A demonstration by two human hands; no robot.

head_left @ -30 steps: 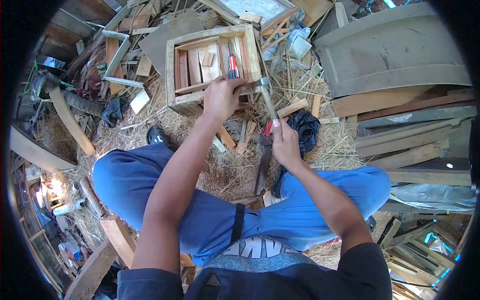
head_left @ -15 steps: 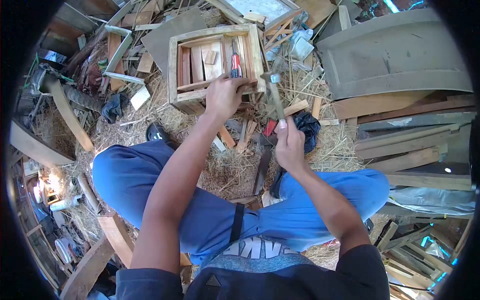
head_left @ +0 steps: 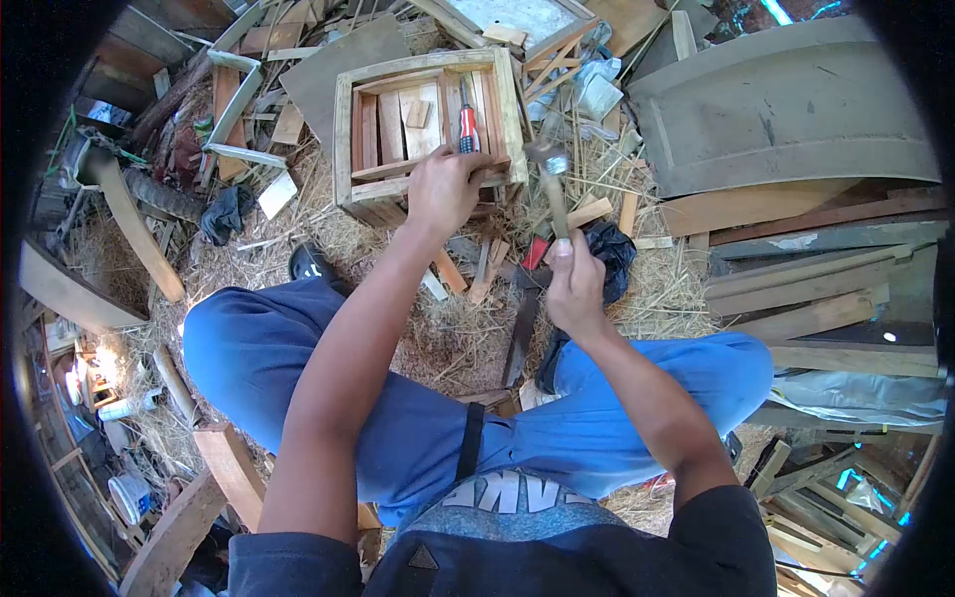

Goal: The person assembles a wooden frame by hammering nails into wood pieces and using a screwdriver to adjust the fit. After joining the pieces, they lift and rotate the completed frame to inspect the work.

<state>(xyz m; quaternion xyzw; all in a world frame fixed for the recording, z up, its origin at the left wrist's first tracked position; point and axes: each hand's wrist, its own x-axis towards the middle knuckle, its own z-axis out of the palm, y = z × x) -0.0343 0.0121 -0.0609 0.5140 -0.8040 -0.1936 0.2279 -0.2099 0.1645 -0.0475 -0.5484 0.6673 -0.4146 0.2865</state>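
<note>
A wooden drawer-like box (head_left: 344,129) with an inner frame of thin strips sits in front of me. My left hand (head_left: 441,194) is closed over the wooden strip (head_left: 383,171) along its near side; the fingertips are partly hidden at the right corner. In my right hand (head_left: 575,287) is a hammer (head_left: 556,204), gripped low on its handle, the metal head apart from the box's right side. Inside the box lie a screwdriver (head_left: 468,124) with a red, white and blue handle and a small wood block (head_left: 418,113).
Straw and wood scraps cover the ground. A handsaw (head_left: 521,338) and a black plastic bag (head_left: 609,261) lie near my right hand. Large boards (head_left: 786,109) are stacked at the right; a curved wooden piece (head_left: 139,229) stands at the left.
The hammer head has shifted slightly right and toward me, and it is turned a little. My left hand stays at the near side of the box.
</note>
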